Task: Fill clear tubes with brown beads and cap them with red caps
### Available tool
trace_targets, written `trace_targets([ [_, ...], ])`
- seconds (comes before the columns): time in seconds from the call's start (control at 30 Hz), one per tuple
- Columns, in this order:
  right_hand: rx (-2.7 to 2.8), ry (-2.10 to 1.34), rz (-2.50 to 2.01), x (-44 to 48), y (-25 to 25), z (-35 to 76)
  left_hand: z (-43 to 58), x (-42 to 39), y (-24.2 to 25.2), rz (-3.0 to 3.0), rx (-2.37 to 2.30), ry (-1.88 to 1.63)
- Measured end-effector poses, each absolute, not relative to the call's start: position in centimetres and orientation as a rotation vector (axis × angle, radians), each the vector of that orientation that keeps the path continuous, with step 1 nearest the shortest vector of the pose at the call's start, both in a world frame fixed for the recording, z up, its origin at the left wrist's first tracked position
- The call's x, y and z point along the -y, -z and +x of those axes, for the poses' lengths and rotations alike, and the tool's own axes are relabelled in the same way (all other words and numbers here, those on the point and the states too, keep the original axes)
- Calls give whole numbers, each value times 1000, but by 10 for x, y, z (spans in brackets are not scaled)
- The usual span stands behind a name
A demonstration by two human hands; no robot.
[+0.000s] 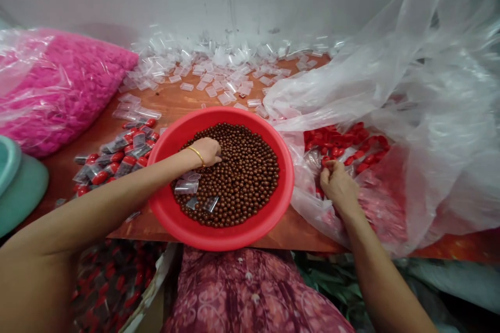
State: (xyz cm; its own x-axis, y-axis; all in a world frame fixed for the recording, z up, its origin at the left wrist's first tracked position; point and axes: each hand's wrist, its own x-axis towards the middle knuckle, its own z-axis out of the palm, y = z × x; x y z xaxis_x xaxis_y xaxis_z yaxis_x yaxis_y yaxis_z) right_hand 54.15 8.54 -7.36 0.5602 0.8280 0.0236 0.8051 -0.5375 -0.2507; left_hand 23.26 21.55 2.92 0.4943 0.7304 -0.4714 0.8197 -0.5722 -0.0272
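Note:
A red plastic bowl [250,229] full of small brown balls [242,177] sits at the table's near edge. My left hand [207,151], with a gold bangle on the wrist, rests on the balls with its fingers curled into them; what they pinch is hidden. A few small clear bags [186,186] lie on the balls below the wrist. My right hand [336,179] is closed, fingers pinched at the edge of a heap of red pieces [344,143] lying in a large clear plastic sheet [410,104].
Filled little bags with red pieces [113,158] are piled left of the bowl. Empty clear bags [219,70] litter the back of the brown table [172,101]. A bag of pink material [58,88] and teal basins [19,182] stand at left. A box of packets [117,281] sits below.

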Motion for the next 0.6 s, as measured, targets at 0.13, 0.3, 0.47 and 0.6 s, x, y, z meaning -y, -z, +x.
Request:
trace_targets([
  [0.13, 1325, -123, -2481, -84, 78, 544, 252, -211, -10, 2464, -1251, 373],
  [0.3, 1048, -233, -2048, -85, 87, 549, 255, -204, 3, 2420, -1220, 213],
  [0.47, 603, -645, -1521, -87, 69, 548, 247, -208, 20, 2107, -1045, -57],
  [0.6, 546, -862, -1278, -89, 33, 532, 251, -211, 32, 1602, -801, -353],
])
